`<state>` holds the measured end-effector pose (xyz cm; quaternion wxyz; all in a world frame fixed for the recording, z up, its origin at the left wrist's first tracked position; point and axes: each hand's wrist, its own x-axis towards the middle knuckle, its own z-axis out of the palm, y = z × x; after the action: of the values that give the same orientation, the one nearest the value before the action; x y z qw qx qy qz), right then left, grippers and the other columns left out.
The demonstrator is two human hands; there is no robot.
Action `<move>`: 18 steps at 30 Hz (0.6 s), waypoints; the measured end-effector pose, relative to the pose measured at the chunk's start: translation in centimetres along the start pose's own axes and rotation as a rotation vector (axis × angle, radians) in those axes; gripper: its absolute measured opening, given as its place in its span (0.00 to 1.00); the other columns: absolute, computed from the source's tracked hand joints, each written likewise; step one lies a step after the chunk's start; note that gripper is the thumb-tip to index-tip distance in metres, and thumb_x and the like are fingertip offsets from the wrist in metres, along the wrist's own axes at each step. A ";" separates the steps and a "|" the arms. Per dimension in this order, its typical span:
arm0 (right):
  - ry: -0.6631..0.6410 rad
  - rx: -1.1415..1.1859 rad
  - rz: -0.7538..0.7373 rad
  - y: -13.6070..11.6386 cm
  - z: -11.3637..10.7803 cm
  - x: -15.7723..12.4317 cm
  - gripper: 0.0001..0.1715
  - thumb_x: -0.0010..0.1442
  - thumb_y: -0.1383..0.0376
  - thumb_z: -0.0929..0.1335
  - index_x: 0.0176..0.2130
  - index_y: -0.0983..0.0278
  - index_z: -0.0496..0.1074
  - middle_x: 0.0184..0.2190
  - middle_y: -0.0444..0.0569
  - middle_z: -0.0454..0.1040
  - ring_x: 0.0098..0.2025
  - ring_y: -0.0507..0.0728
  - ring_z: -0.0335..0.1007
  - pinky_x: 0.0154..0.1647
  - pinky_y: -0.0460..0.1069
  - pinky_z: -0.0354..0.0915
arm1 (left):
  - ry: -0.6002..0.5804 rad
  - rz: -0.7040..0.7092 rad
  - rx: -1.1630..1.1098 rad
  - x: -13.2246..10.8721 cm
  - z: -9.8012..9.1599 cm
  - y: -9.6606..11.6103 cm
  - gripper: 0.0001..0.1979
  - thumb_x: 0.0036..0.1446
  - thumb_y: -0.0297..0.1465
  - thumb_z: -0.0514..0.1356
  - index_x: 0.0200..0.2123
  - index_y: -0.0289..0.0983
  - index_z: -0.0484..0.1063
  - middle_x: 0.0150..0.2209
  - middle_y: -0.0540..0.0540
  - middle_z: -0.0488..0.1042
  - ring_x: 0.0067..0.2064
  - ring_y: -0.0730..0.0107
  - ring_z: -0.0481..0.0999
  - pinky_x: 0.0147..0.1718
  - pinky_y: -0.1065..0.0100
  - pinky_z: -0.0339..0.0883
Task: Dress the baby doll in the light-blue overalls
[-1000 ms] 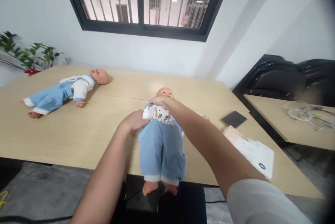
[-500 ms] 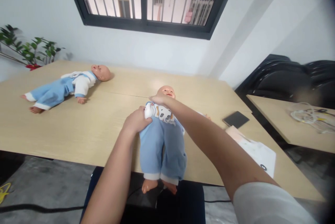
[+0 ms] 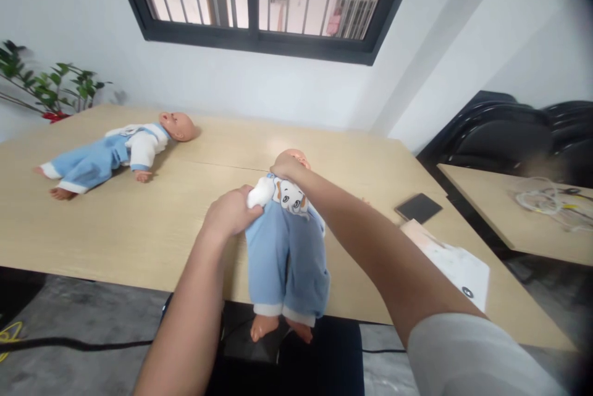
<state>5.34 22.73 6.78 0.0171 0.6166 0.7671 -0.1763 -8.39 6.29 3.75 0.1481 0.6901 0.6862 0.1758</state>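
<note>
A baby doll (image 3: 286,254) in blue trousers and a white top with a cartoon animal on its chest lies on its back in front of me. Its bare feet stick out past the table's near edge. My left hand (image 3: 230,209) is closed around the end of the doll's white sleeve (image 3: 260,193), on the left side; the doll's hand there is hidden. Across the doll's upper chest and neck, my right hand (image 3: 288,167) rests with bent fingers by the shoulder, covering part of the head. Whether those fingers pinch the cloth is hidden.
A second, similarly dressed doll (image 3: 109,152) lies at the left of the wooden table (image 3: 185,229). To the right are a dark phone (image 3: 418,207) and a white flat item (image 3: 456,266). A plant (image 3: 50,84) stands at the far left, and black chairs (image 3: 500,136) at the right.
My left hand has moved slightly left, drawing the doll's sleeve outward. My right hand has shifted a little up toward the neck, covering more of the doll's face.
</note>
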 end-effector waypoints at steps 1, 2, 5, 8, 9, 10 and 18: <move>0.007 0.005 0.004 0.4 0.0 -0.4 0.17 0.62 0.64 0.69 0.45 0.71 0.82 0.41 0.68 0.82 0.45 0.66 0.80 0.41 0.51 0.70 | -0.008 -0.002 -0.025 -0.1 -0.2 -0.2 0.25 0.57 0.42 0.62 0.55 0.39 0.75 0.45 0.37 0.83 0.43 0.49 0.81 0.37 0.63 0.64; 0.010 0.010 0.008 0.7 0.0 -0.7 0.17 0.64 0.64 0.68 0.47 0.70 0.82 0.43 0.67 0.82 0.46 0.65 0.80 0.42 0.51 0.69 | -0.019 0.001 -0.057 -0.1 -0.3 -0.5 0.25 0.57 0.42 0.61 0.55 0.39 0.75 0.45 0.37 0.83 0.43 0.49 0.81 0.37 0.64 0.65; 0.019 0.014 0.007 0.9 0.0 -1.7 0.18 0.65 0.64 0.67 0.48 0.68 0.82 0.49 0.66 0.81 0.50 0.65 0.79 0.44 0.51 0.69 | -0.054 0.022 -0.154 -0.1 -0.8 -1.5 0.24 0.57 0.42 0.61 0.54 0.38 0.76 0.46 0.39 0.84 0.43 0.51 0.81 0.38 0.64 0.66; 0.046 0.009 0.004 0.5 -0.1 -2.0 0.18 0.65 0.65 0.66 0.49 0.67 0.82 0.50 0.64 0.81 0.51 0.65 0.78 0.47 0.52 0.68 | -0.087 0.040 -0.213 0.2 -1.2 -2.5 0.23 0.57 0.41 0.60 0.53 0.38 0.77 0.46 0.42 0.84 0.43 0.53 0.82 0.39 0.65 0.67; 0.059 0.003 0.009 0.4 -0.1 -2.1 0.18 0.65 0.65 0.66 0.50 0.67 0.82 0.51 0.65 0.80 0.52 0.65 0.78 0.48 0.53 0.68 | -0.097 0.039 -0.217 0.4 -1.3 -2.7 0.23 0.57 0.40 0.60 0.53 0.38 0.77 0.46 0.42 0.84 0.43 0.53 0.82 0.39 0.65 0.68; 0.070 -0.007 0.012 0.2 -0.2 -2.3 0.19 0.66 0.65 0.66 0.51 0.67 0.81 0.51 0.65 0.80 0.53 0.66 0.77 0.49 0.53 0.68 | -0.106 0.033 -0.211 0.6 -1.3 -2.9 0.23 0.57 0.40 0.60 0.53 0.38 0.77 0.47 0.42 0.84 0.44 0.53 0.82 0.40 0.65 0.68; 0.279 -0.272 -0.499 -1.4 3.8 -12.7 0.22 0.73 0.61 0.59 0.53 0.70 0.76 0.48 0.64 0.79 0.48 0.65 0.75 0.44 0.54 0.69 | -0.124 -0.012 -0.167 1.0 -0.2 -4.2 0.27 0.56 0.42 0.60 0.56 0.35 0.75 0.51 0.38 0.82 0.49 0.50 0.82 0.44 0.63 0.71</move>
<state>6.27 9.41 6.65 -0.0499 0.4197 0.9062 0.0155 -12.23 7.36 2.13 0.2484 0.6808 0.6628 0.1885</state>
